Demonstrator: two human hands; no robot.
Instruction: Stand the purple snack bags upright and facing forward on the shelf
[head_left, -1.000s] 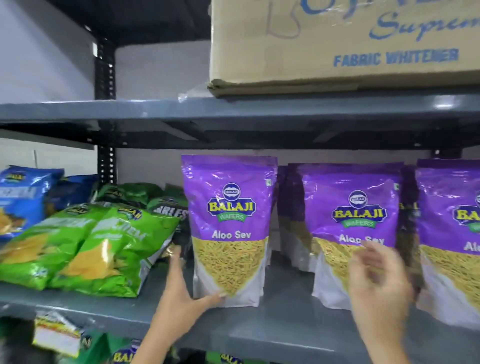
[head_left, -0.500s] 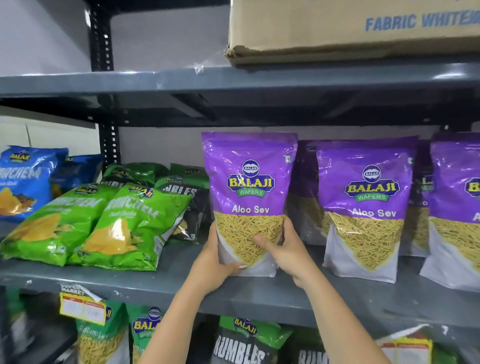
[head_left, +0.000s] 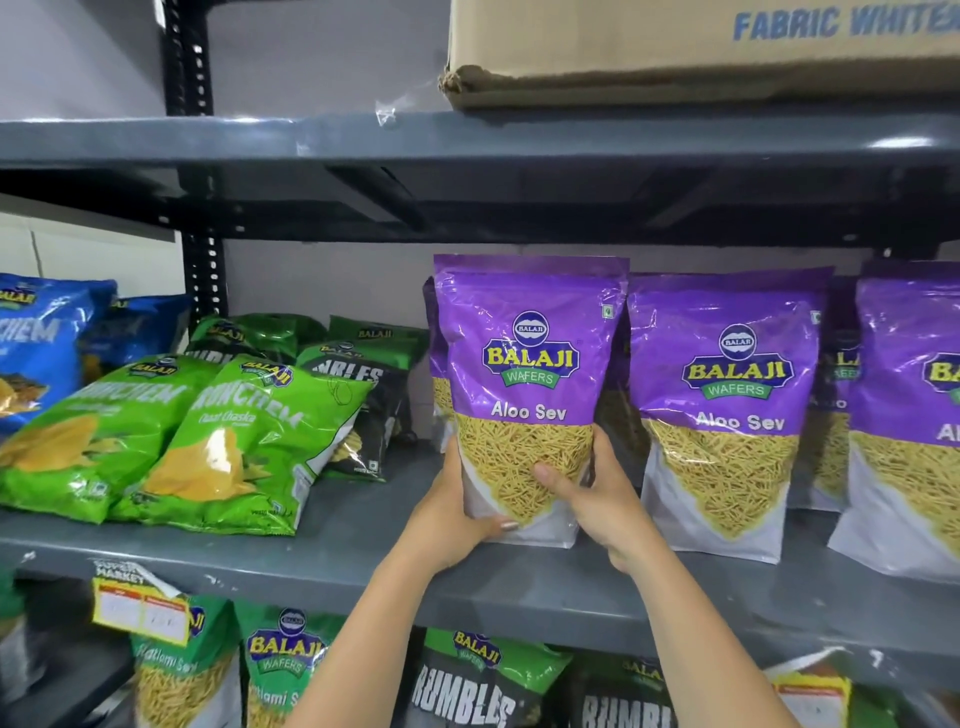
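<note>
A purple Balaji Aloo Sev bag (head_left: 527, 364) stands upright with its front toward me on the grey shelf (head_left: 363, 566). My left hand (head_left: 457, 519) grips its lower left side and my right hand (head_left: 597, 499) its lower right side, thumb across the front. To its right a second purple bag (head_left: 727, 405) stands upright, label forward, and a third purple bag (head_left: 909, 415) is cut by the frame's right edge. More purple bags stand behind them, mostly hidden.
Green Crunchem bags (head_left: 171, 441) lie flat on the shelf's left part, dark Rumbles bags (head_left: 363, 395) behind them and blue bags (head_left: 41, 353) further left. A cardboard box (head_left: 675, 52) sits on the shelf above. Other snack bags fill the shelf below.
My right hand came over from the second bag and both hands closed on the left bag, which now stands closer to the second bag. The view shifted downward.
</note>
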